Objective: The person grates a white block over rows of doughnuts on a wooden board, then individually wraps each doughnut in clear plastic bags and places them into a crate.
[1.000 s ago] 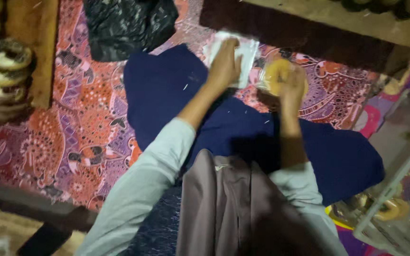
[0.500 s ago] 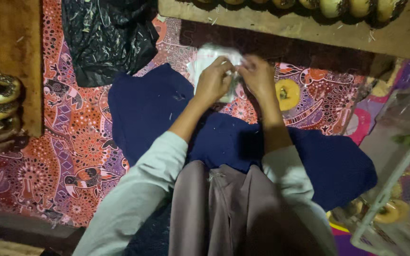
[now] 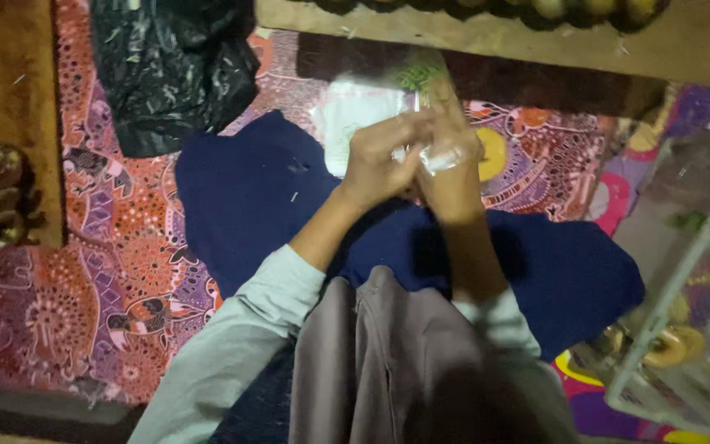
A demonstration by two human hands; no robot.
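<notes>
Clear bag (image 3: 441, 158): a small, thin piece of see-through film, crumpled. It is held up between both hands, above the lap and just in front of the pile of bags.
Patterned mat (image 3: 108, 271): red and purple cloth that covers the floor; everything lies on it.
Navy cloth (image 3: 256, 197): dark blue, spread over the person's lap and knees, under both forearms.
Black sack (image 3: 174, 66): wrinkled plastic at the far left of the mat, well apart from the hands.
Wooden board (image 3: 486, 37): it runs along the top edge and carries a row of round pieces, only half in view.
Wire rack (image 3: 684, 329): white, at the right edge; what it holds is blurred.
Pile of bags (image 3: 355, 111): flat clear film on the mat, just beyond the hands.
Left hand (image 3: 380, 160): fingers (image 3: 408, 131) closed narrow, pinching one edge of the clear bag.
Right hand (image 3: 454, 177): fingers curled shut on the other edge, touching the left hand.
Yellow disc (image 3: 495, 154): round, flat on the mat, just beside the right hand — no finger touches it.
Step in hand: by my judgement, the two hands work the mouth of the clear bag apart.
Handling: such film is slippery and clings, so it calls for a light pinch on each layer — I cannot tell if the mouth is already open.
</notes>
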